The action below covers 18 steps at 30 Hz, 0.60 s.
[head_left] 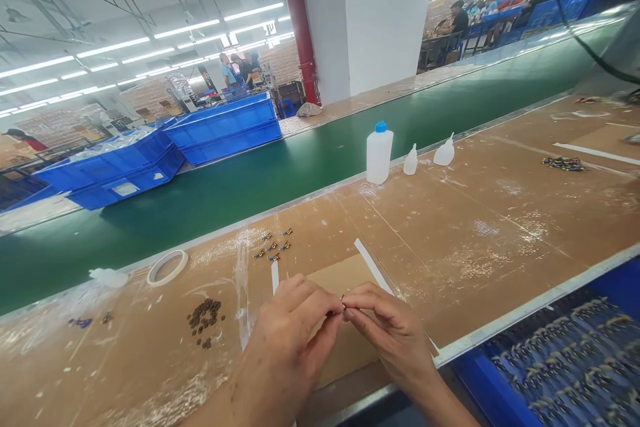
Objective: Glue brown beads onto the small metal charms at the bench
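My left hand (299,323) and my right hand (387,321) meet fingertip to fingertip over a cardboard sheet (345,273) at the table's front edge. Both are closed in a pinch on one tiny dark part (343,303), mostly hidden by the fingers. Left of my hands lies a loose pile of small brown round pieces (206,315). Beyond them, several small blue and brass parts (273,247) are set out in a group.
A tape roll (168,268) lies near the green conveyor (225,177). A white bottle with a blue cap (379,155) and two small squeeze bottles stand behind the cardboard. At lower right is a blue crate (475,373) of many parts. People are far off.
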Available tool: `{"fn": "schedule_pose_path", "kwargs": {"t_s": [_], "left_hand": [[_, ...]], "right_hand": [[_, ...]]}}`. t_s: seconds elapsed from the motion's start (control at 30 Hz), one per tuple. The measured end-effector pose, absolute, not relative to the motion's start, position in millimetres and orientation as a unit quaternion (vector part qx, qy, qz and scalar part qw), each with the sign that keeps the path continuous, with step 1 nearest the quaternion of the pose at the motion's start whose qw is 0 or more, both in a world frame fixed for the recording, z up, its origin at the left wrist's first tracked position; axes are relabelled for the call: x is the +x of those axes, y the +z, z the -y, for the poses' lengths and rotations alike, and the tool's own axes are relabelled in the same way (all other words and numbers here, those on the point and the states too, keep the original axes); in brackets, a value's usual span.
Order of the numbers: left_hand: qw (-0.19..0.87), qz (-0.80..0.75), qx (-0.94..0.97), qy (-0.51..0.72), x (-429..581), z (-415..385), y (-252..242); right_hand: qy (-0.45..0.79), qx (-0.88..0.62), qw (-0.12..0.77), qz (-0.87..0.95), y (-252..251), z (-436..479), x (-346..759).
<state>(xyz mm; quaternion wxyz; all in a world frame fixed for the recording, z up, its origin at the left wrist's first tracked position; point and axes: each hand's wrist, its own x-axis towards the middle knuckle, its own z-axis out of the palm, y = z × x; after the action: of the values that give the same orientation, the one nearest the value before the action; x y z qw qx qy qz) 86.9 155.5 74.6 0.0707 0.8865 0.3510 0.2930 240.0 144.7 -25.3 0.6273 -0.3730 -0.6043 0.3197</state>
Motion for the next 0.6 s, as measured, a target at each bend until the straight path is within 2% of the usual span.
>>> {"fn": "schedule_pose_path", "kwargs": {"t_s": [0.13,0.27,0.43,0.6], "left_hand": [[0.083,-0.357,0.88,0.303,86,-154,75],[0.156,-0.414,0.842,0.31,78,-171,71],[0.32,-0.563,0.698,0.303,66,-254,44],[0.332,-0.585,0.674,0.305,61,-341,3]], "right_hand": [[0.298,-0.374,0.625,0.616,-23,-147,243],[0.295,-0.431,0.599,0.607,-31,-152,249],[0.251,-0.5,0.594,0.578,-52,-152,243],[0.084,-0.452,0.567,0.683,-64,-149,231]]}}
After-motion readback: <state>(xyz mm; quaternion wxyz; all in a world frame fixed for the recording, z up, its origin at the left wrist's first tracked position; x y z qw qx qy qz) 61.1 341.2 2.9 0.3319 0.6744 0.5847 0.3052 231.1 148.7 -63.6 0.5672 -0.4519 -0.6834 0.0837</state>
